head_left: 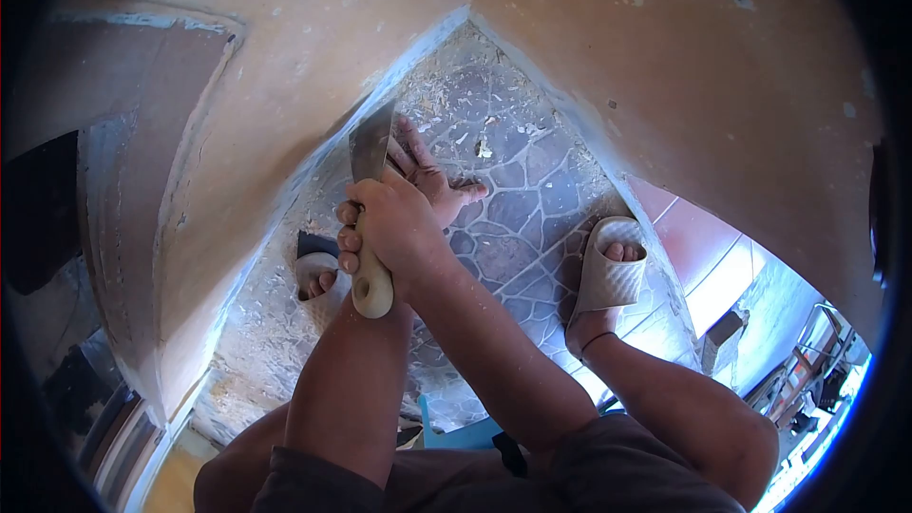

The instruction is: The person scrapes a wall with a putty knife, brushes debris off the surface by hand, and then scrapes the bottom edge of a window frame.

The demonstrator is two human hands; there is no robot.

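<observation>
My right hand (394, 228) is wrapped round the pale handle of a scraper (371, 147) with a wide, flat metal blade. The blade points away from me, its far end close to the foot of the left wall. My left hand (432, 185) reaches out beneath the right one, fingers spread and thumb out to the right, over the floor (518, 209) beside the blade. My right forearm crosses over the left, so the left wrist is hidden. Pale flakes and dust lie on the stone-patterned floor around the hands.
The left wall (275, 95) and right wall (665, 66) meet in a corner ahead, both marked with pale patches. My slippered feet stand either side, in a left slipper (312, 275) and a right slipper (608, 275). Something light blue (465, 437) shows beneath me. Assorted items (807, 380) are at far right.
</observation>
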